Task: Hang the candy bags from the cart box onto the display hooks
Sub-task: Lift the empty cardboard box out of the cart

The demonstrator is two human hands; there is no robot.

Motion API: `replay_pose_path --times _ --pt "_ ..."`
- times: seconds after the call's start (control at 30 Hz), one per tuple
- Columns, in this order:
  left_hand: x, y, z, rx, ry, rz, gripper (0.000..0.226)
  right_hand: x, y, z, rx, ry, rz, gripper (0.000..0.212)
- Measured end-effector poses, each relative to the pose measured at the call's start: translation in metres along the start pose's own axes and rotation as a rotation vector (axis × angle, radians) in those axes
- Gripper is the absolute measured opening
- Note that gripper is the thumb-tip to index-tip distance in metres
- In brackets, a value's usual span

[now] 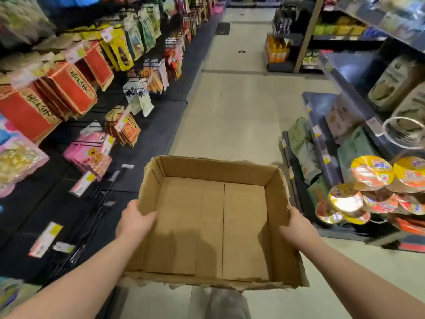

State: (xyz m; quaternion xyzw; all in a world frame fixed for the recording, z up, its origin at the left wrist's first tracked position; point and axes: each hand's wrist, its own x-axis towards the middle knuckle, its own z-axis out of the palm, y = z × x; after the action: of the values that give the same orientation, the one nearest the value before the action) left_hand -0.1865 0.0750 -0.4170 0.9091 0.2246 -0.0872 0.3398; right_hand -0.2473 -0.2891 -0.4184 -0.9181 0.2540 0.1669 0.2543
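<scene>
Looks like the hanging part is basically over: the cardboard box is totally empty, bare bottom, not one candy bag in it. The left hand is clamped on the near-left side wall and the right hand on the near-right wall, each one wrapped round the cardboard, so the box is held up between them. No cart in view.

The only bags in view are on the left display, e.g. the pink bags and red bags hanging in rows. I can't tell which ones are the candy. A few bare hooks stick out near-left.

My guess for the next move: refill or ditch the box, keeping it level and clear of those hooks.

Room: narrow shop aisle, pale floor, and noodle bowls stacked on the right.
</scene>
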Motion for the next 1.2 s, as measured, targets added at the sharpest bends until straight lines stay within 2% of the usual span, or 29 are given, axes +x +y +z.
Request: replay_pose_path --times 0.3,0.47,0.57,0.63,0.9,1.03,1.2 --pt "0.105 0.072 0.076 0.040 -0.058 -0.185 0.054 0.165 -0.006 -0.007 0.038 -0.191 0.046 0.056" --pt "0.147 0.078 0.123 0.036 -0.080 -0.262 0.048 0.229 -0.002 0.016 0.068 -0.247 0.074 0.051" --pt "0.173 0.075 0.150 0.073 -0.106 -0.332 0.051 0.263 0.002 0.038 0.080 -0.321 0.140 0.061" --pt "0.192 0.069 0.170 0.103 -0.137 -0.353 0.054 0.284 0.007 0.054 0.097 -0.363 0.189 0.067" --pt "0.274 0.029 0.273 0.126 -0.234 -0.398 0.064 0.363 0.043 0.136 0.225 -0.419 0.294 0.066" --pt "0.315 -0.003 0.331 0.098 -0.241 -0.410 0.059 0.402 0.062 0.191 0.247 -0.416 0.413 0.057" --pt "0.359 -0.054 0.386 0.133 -0.267 -0.401 0.056 0.438 0.080 0.263 0.378 -0.399 0.507 0.057"
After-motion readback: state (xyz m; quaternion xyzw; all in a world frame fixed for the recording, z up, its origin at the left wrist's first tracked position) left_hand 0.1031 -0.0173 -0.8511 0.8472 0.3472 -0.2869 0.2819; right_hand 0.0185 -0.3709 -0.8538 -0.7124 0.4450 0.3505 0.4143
